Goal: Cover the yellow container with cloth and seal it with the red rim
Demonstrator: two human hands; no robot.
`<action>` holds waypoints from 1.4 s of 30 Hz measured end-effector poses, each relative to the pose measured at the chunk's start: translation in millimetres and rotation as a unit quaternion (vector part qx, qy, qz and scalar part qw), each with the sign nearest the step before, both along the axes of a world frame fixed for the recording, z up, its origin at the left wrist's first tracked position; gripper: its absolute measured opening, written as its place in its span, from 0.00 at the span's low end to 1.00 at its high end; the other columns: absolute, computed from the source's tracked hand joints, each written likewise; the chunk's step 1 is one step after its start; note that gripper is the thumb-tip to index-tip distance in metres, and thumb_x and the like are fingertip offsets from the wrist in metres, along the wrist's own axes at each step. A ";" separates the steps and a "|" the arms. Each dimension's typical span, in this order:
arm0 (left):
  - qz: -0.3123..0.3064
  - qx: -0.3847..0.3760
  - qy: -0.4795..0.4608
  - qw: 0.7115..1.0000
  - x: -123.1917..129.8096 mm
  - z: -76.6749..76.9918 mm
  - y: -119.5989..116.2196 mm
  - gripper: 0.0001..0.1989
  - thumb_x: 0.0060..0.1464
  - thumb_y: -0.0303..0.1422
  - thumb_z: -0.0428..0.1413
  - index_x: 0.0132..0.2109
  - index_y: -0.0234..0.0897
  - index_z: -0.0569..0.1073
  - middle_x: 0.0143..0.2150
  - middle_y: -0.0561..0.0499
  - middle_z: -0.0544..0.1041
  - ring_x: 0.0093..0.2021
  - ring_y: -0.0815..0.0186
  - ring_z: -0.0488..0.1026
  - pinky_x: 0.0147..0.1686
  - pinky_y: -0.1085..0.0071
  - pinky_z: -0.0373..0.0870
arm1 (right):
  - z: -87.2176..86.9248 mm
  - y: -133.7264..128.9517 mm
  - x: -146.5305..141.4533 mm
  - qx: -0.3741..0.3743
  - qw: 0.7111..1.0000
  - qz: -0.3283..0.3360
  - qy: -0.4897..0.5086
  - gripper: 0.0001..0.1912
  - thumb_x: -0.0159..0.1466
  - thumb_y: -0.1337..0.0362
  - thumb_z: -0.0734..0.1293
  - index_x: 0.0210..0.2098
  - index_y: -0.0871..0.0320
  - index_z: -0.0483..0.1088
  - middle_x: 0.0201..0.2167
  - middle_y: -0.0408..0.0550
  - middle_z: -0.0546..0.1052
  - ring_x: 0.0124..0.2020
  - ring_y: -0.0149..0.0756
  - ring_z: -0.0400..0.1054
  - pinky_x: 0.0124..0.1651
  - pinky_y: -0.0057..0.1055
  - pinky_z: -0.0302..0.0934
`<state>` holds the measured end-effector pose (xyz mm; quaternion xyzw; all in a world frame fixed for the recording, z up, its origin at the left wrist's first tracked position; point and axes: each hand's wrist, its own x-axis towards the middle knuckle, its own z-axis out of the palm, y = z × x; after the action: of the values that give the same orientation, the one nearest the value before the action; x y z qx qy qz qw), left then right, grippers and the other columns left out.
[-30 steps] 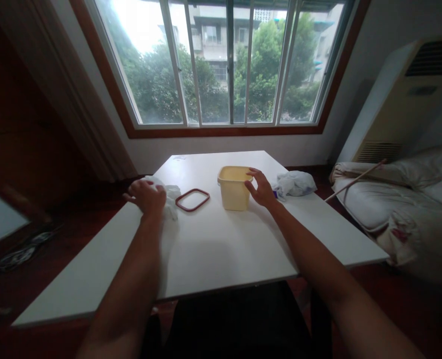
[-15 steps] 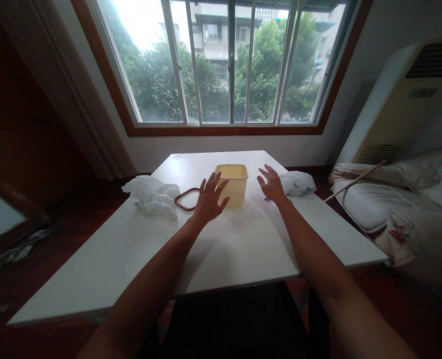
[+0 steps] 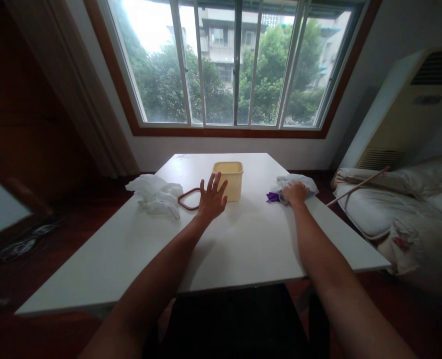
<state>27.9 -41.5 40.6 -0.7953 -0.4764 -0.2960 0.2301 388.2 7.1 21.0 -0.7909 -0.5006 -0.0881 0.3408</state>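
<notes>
My left hand (image 3: 212,197) is open, its fingers spread in front of the left side of a pale yellow square plastic tub (image 3: 233,182). Just left of that hand lies a dark red, rounded square ring (image 3: 184,205), partly hidden by the hand. On the right side of the table, my right hand (image 3: 296,193) has its fingers curled into a crumpled white plastic bag (image 3: 286,180). A purple piece (image 3: 272,197) sticks out at the bag's left edge; what it is I cannot make out.
Another crumpled white plastic bag (image 3: 155,194) lies on the left of the white table (image 3: 239,249). A thin stick (image 3: 357,187) leans on the pale sofa (image 3: 366,204) at right. Behind the table is a window (image 3: 235,75).
My right hand has moved right, from beside the tub onto the white plastic bag, and its fingers have closed there. More of the purple piece shows. My left hand stays spread by the tub.
</notes>
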 end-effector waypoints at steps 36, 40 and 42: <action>-0.125 -0.073 -0.211 0.967 -21.2 2.6 13.9 0.12 0.60 0.25 0.47 0.41 0.38 0.75 0.40 0.49 0.80 0.41 0.63 0.76 0.44 0.67 0.72 | 33.5 -38.0 -125.9 0.055 0.862 0.499 0.067 0.15 0.59 0.69 0.65 0.44 0.60 0.77 0.33 0.48 0.80 0.32 0.34 0.72 0.40 0.31 0.66; -0.159 -0.067 -0.182 0.968 -8.2 8.2 -1.5 0.10 0.64 0.32 0.49 0.43 0.38 0.75 0.40 0.48 0.79 0.41 0.64 0.75 0.43 0.68 0.71 | 30.4 -37.3 -128.3 0.054 0.835 0.546 0.032 0.23 0.51 0.75 0.64 0.46 0.60 0.76 0.42 0.51 0.80 0.41 0.38 0.74 0.47 0.34 0.67; -0.166 -0.088 -0.152 0.970 1.4 7.8 -8.0 0.09 0.64 0.34 0.50 0.42 0.39 0.75 0.39 0.48 0.78 0.41 0.64 0.75 0.43 0.69 0.71 | 29.5 -37.4 -129.8 0.053 0.836 0.546 0.008 0.24 0.50 0.74 0.66 0.47 0.60 0.76 0.42 0.51 0.80 0.42 0.40 0.73 0.49 0.36 0.66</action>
<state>29.3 -49.5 48.4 -0.8262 -0.3910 -0.4045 0.0314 258.3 -30.3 50.5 -0.3707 -0.8427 0.0925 0.3793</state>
